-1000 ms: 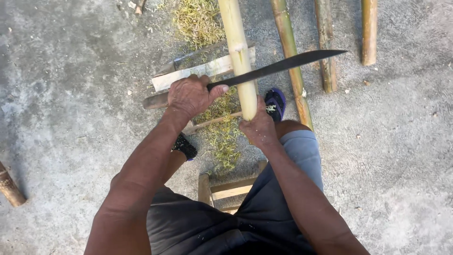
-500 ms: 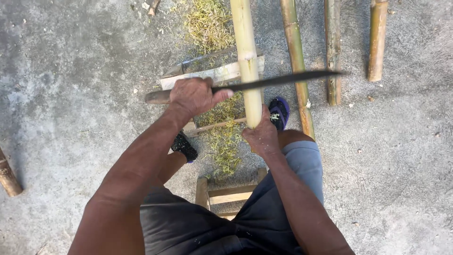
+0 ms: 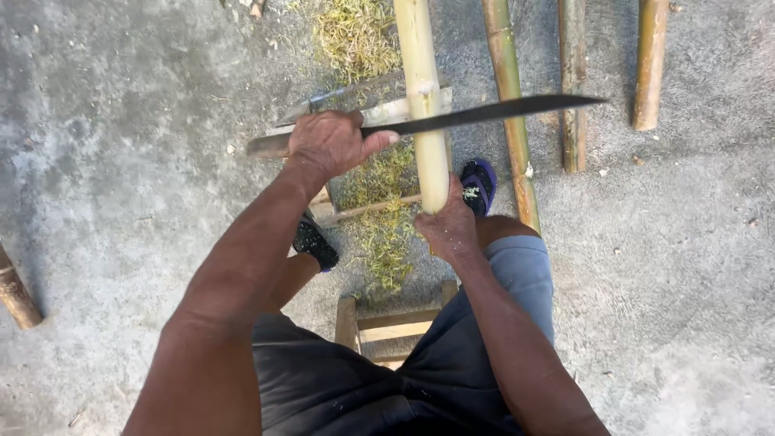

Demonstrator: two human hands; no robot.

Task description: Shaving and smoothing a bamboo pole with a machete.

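My left hand (image 3: 333, 143) grips the wooden handle of a long dark machete (image 3: 484, 112), whose blade lies across a pale yellow bamboo pole (image 3: 421, 89). My right hand (image 3: 446, 228) clasps the near end of that pole, just below the blade. The pole runs away from me over a rough wooden block (image 3: 387, 113). Green-yellow bamboo shavings (image 3: 386, 218) lie under the pole between my feet.
Three more bamboo poles (image 3: 510, 105) lie on the concrete to the right. A low wooden stool (image 3: 387, 323) is under me. My feet wear dark sandals (image 3: 478, 184). A bamboo stub (image 3: 14, 291) lies at the far left, and more shavings (image 3: 355, 32) at the top.
The machete blade has slid slightly away from me along the pole and levelled out. My right hand has kept its hold on the pole's end.
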